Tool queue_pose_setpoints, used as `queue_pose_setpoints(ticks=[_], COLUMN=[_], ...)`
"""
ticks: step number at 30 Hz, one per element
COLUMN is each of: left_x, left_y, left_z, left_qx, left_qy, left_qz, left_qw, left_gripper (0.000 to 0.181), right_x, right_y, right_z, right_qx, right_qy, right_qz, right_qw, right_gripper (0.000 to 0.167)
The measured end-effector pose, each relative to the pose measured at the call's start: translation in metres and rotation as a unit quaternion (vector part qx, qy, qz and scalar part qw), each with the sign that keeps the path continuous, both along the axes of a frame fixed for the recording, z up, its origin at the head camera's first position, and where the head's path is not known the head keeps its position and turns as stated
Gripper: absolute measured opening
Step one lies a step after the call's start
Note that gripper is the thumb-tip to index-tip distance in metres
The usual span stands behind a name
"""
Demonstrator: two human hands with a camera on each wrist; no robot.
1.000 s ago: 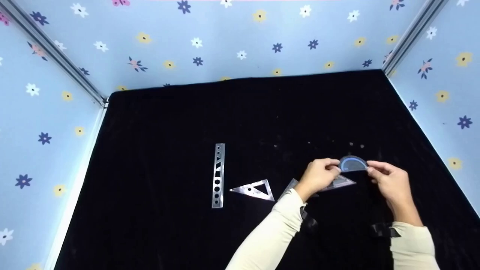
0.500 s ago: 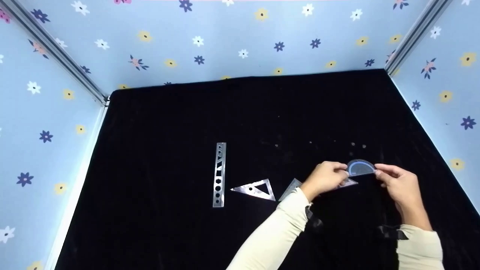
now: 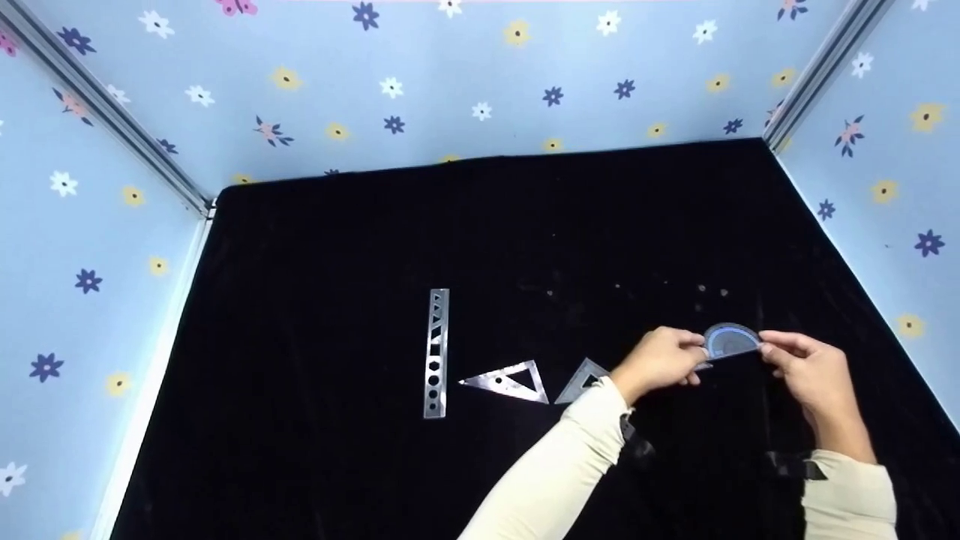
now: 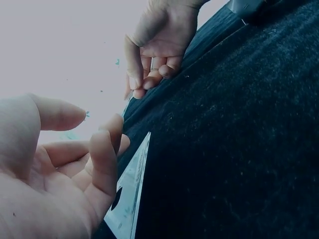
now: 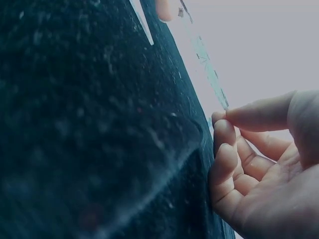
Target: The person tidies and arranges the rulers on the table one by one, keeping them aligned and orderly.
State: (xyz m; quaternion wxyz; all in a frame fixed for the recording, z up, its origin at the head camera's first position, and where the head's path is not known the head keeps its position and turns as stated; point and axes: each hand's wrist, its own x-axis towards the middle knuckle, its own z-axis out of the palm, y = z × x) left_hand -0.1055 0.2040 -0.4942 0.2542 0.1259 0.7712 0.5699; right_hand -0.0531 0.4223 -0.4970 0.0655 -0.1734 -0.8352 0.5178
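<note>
A clear half-circle protractor with a blue arc is raised between the two hands. My right hand pinches its right corner between thumb and forefinger, seen close up in the right wrist view. At its left corner, my left hand holds it with thumb and fingers, though the exact contact is unclear in the left wrist view. Under the left hand lies a clear set square, mostly hidden in the head view. Another set square lies partly behind the left wrist.
Farther left on the black cloth lie a set square with a triangular cutout and an upright stencil ruler with shaped holes. Small pale specks dot the cloth beyond the hands. Flowered blue panels enclose the back and sides.
Both hands have shifted to the right and slightly nearer, carrying the protractor along. The left hand now covers more of the set square beneath it, while the one by its wrist shows more.
</note>
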Motion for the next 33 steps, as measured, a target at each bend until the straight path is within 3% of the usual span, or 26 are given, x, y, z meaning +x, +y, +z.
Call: queue_pose_setpoints(ticks=[5, 20, 33], left_x=[0.000, 0.003, 0.004], left_y=[0.005, 0.013, 0.012], left_z=[0.000, 0.004, 0.003], left_qx=[-0.006, 0.005, 0.027], left_qy=[0.004, -0.026, -0.050], left_qz=[-0.007, -0.017, -0.004], left_qw=[1.0000, 0.9995, 0.9984], left_gripper=[0.028, 0.030, 0.030], right_x=[0.001, 0.002, -0.001], right_y=[0.005, 0.014, 0.015], right_z=[-0.001, -0.002, 0.001], right_qx=[-0.002, -0.015, -0.030], right_qy=[-0.002, -0.022, -0.057], right_qz=[0.000, -0.012, -0.033], right_qw=[1.0000, 0.9996, 0.9974], right_gripper=[0.021, 0.020, 0.016])
